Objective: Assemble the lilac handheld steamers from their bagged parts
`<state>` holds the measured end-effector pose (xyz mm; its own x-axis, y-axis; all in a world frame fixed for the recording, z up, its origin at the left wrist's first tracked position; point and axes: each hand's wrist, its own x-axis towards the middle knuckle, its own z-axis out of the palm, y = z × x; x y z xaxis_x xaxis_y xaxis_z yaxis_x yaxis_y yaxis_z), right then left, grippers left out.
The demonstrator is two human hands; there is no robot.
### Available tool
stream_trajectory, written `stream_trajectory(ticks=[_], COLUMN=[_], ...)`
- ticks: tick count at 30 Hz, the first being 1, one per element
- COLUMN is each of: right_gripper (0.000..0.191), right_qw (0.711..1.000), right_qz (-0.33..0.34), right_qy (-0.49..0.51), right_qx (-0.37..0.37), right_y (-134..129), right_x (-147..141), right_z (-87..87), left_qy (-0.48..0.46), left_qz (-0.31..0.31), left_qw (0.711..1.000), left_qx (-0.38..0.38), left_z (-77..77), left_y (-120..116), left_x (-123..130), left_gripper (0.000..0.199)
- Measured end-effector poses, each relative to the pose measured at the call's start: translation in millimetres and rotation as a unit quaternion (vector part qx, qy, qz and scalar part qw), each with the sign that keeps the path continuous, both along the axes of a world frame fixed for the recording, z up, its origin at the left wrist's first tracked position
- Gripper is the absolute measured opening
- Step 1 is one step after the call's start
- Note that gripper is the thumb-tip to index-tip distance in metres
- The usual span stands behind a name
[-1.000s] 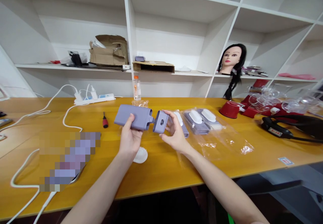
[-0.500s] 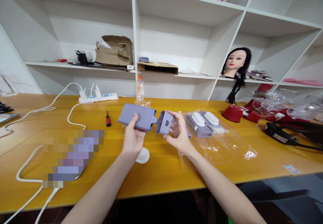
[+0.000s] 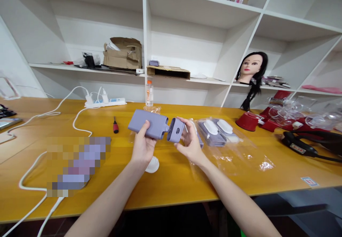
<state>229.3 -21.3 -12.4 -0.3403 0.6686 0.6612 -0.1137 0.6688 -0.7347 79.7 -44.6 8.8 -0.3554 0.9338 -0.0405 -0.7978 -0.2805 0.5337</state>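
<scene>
My left hand (image 3: 144, 145) grips a purple-grey rectangular case (image 3: 145, 122), its thumb across the front face and its open end facing right. In my right hand (image 3: 191, 140) is a short matching end cap (image 3: 175, 130) with a dark oval port or button on it. A narrow gap parts the two pieces, and a small tab sticks out of the case towards the cap. Below my left hand a white oval bristled piece (image 3: 153, 164) lies on the table, partly hidden by the wrist.
Bagged purple-grey units (image 3: 213, 133) with white oval tops lie right of my hands. A red-handled screwdriver (image 3: 115, 126) is at the left, near a power strip (image 3: 105, 103) with white cables. Further right are red appliances (image 3: 247, 121) and a black device (image 3: 296, 142). A bottle (image 3: 149, 93) stands behind.
The view has shifted slightly. Both hands keep hold of the case and the cap, with the gap between them much the same.
</scene>
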Motion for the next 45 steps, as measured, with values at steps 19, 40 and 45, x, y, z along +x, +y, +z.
stream_trajectory(ticks=[19, 40, 45], right_gripper=[0.072, 0.073, 0.070], right_qw=[0.997, 0.999, 0.999], right_qz=[-0.057, -0.038, -0.022], right_qy=[0.003, 0.014, 0.027], right_qx=[0.047, 0.036, 0.021], right_y=[-3.0, -6.2, -8.6], right_x=[2.2, 0.3, 0.0], right_z=[-0.4, -6.3, -3.6], left_qy=[0.026, -0.030, -0.036], left_qz=[-0.004, -0.072, -0.090], left_qw=[1.000, 0.997, 0.995], left_qx=[0.011, 0.004, -0.009], left_z=[-0.8, 1.7, 2.5], left_y=[-2.3, -1.1, -0.3], left_x=[5.3, 1.2, 2.0], left_gripper=[0.033, 0.025, 0.027])
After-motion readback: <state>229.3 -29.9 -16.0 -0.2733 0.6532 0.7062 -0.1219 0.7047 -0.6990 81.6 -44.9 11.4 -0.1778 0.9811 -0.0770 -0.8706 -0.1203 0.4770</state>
